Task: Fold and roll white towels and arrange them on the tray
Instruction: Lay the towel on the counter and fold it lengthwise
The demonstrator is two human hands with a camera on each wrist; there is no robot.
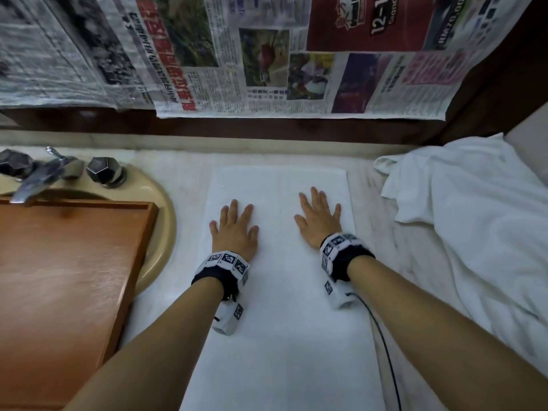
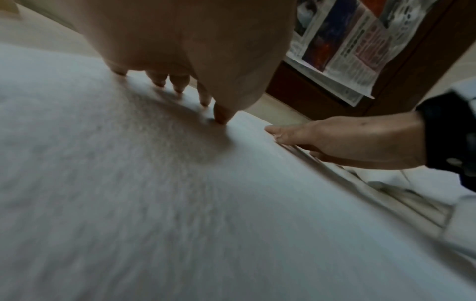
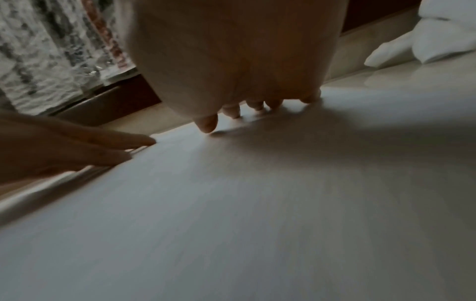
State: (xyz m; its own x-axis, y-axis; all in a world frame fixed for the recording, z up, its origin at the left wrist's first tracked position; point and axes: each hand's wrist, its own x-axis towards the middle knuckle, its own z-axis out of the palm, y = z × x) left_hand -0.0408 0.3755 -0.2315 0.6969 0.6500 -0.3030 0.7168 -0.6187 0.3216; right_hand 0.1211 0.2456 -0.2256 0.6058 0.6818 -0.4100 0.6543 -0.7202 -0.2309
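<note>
red newspaper [image 1: 364, 23] ad: "12-1".

Matt white cloth towel [image 1: 281, 307] lies beside a smooth wooden tray [image 1: 59, 277], glossy metal tap [image 1: 38, 176] and crinkled newspaper [image 1: 267, 69].

The head camera looks steeply down from above at the counter [image 1: 166, 170], facing the wall with newspaper [image 1: 267, 69]. Each wrist camera sits very low and close, just above the towel [image 2: 180, 203], and looks forward under its own palm. The left wrist view also shows the right hand [image 2: 347, 142]; the right wrist view shows the left hand [image 3: 64, 146]. All three views share the towel.
</note>
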